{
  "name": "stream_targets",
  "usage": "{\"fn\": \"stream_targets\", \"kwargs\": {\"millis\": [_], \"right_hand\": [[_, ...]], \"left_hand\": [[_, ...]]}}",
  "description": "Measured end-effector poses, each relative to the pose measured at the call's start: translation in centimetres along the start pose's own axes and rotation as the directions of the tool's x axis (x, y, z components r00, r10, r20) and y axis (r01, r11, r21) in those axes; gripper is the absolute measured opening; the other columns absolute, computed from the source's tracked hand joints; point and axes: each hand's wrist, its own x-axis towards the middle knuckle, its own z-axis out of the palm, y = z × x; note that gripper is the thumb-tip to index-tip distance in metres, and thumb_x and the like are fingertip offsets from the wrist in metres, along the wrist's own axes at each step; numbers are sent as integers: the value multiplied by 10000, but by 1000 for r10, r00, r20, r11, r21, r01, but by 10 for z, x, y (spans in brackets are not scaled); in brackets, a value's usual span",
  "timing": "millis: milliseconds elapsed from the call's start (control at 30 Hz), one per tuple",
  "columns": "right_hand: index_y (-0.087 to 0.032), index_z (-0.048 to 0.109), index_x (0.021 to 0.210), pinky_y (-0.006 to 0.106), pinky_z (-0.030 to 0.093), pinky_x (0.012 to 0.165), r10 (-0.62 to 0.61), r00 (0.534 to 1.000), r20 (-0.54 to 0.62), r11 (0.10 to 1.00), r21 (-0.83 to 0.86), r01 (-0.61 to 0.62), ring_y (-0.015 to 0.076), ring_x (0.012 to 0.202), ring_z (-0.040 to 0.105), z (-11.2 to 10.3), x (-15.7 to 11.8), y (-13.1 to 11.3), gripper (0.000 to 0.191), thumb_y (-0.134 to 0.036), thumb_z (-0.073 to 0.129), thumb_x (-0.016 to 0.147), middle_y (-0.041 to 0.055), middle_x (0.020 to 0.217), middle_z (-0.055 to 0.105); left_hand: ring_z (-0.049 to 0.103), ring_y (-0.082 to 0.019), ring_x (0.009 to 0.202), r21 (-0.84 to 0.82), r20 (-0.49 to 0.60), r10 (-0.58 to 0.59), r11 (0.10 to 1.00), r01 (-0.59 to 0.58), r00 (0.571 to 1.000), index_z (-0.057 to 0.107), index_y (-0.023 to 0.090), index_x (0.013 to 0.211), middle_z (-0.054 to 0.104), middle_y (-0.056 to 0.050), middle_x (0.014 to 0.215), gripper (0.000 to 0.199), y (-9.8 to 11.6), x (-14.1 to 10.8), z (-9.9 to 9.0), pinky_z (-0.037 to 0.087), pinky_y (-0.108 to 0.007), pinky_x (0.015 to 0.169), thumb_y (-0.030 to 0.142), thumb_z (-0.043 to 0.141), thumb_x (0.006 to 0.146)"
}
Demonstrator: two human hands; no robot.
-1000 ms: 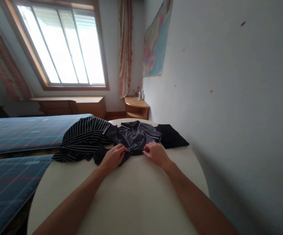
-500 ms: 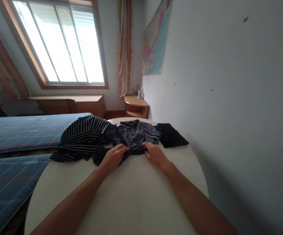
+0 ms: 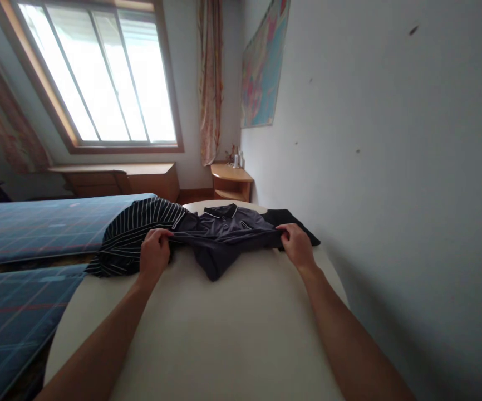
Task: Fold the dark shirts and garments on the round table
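Observation:
A dark grey polo shirt (image 3: 228, 239) with a black, white-edged collar lies towards the far side of the round cream table (image 3: 232, 334), collar pointing away from me. My left hand (image 3: 156, 250) pinches its near edge at the left, and my right hand (image 3: 297, 245) pinches the same edge at the right. Between them the cloth is stretched sideways, with a loose fold hanging down to a point in the middle. Left of the polo, partly behind my left hand, is a black garment with white stripes (image 3: 128, 239). A black folded cloth (image 3: 303, 228) lies behind my right hand.
Beds with blue checked covers (image 3: 36, 223) stand left of the table, and the striped garment reaches their edge. A pale wall (image 3: 391, 195) runs close along the right. Beyond are a low wooden desk (image 3: 149, 178) and a corner shelf (image 3: 232, 175) with small bottles.
My hands have moved apart, left hand to the left and right hand to the right. The polo's near edge, bunched before, is now lifted and stretched between them.

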Motion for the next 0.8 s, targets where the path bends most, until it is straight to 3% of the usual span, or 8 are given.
{"fn": "stream_targets", "kwargs": {"millis": [67, 133, 233, 333, 500, 567, 700, 800], "right_hand": [[-184, 695, 994, 357, 458, 907, 59, 998, 20, 997, -41, -58, 223, 959, 617, 1, -1, 10, 335, -61, 446, 805, 82, 1026, 684], [-192, 698, 971, 352, 452, 898, 67, 996, 61, 995, -74, -63, 224, 955, 608, 3, -2, 13, 316, -65, 471, 793, 71, 1017, 690], [-197, 700, 941, 356, 426, 931, -7, 995, 95, 998, -65, 14, 228, 1004, 583, 5, -3, 4, 280, -71, 508, 781, 67, 1024, 690], [-205, 699, 919, 348, 415, 934, -135, 975, 179, 991, 31, 131, 210, 978, 591, 4, -4, -17, 246, -84, 530, 788, 57, 995, 691], [-209, 717, 868, 276, 445, 804, -337, 847, 410, 936, 245, 254, 151, 781, 615, 5, -13, -49, 146, -165, 598, 796, 15, 836, 691], [-208, 725, 842, 250, 447, 740, -362, 794, 489, 926, 286, 247, 140, 736, 613, 7, -17, -54, 100, -239, 638, 803, 6, 797, 687], [-216, 735, 882, 260, 459, 775, -366, 720, 590, 927, 303, 222, 168, 814, 635, 10, -21, -59, 289, -452, 766, 719, 14, 887, 708], [-226, 731, 963, 270, 470, 808, -344, 677, 651, 935, 303, 185, 189, 872, 639, 9, -21, -60, 449, -526, 811, 639, 21, 973, 704]], "left_hand": [[608, -227, 846, 31, 24, -32, 999, 32, 999, 637, 197, 756, 633, -63, 894, 202, -7, -1, 2, 480, -375, 876, 157, 449, 820], [602, -239, 895, 56, 40, 8, 998, -10, 999, 631, 202, 744, 644, -70, 938, 185, -5, -3, 4, 470, -392, 905, 151, 464, 807], [583, -245, 1014, 35, 56, 186, 982, -188, 981, 642, 211, 804, 660, -67, 1043, 159, 14, -9, 5, 436, -400, 974, 170, 492, 841], [590, -229, 1046, -39, 195, 343, 939, -342, 919, 659, 228, 905, 682, -51, 1070, 161, 39, -19, 5, 427, -386, 988, 200, 502, 894], [581, -225, 1125, -203, 473, 454, 890, -409, 755, 623, 256, 1198, 674, -54, 1193, 279, 57, -39, 17, 436, -380, 990, 271, 523, 937], [573, -232, 1142, -225, 531, 444, 895, -385, 722, 571, 258, 1298, 666, -59, 1214, 366, 56, -47, 24, 434, -395, 1000, 269, 537, 933], [573, -245, 1137, -220, 561, 377, 926, -307, 737, 505, 235, 1380, 659, -76, 1207, 480, 53, -57, 33, 430, -423, 1013, 227, 559, 902], [592, -237, 1083, -241, 549, 373, 927, -286, 748, 558, 245, 1325, 661, -74, 1147, 454, 54, -57, 35, 444, -412, 993, 183, 549, 876]]}}
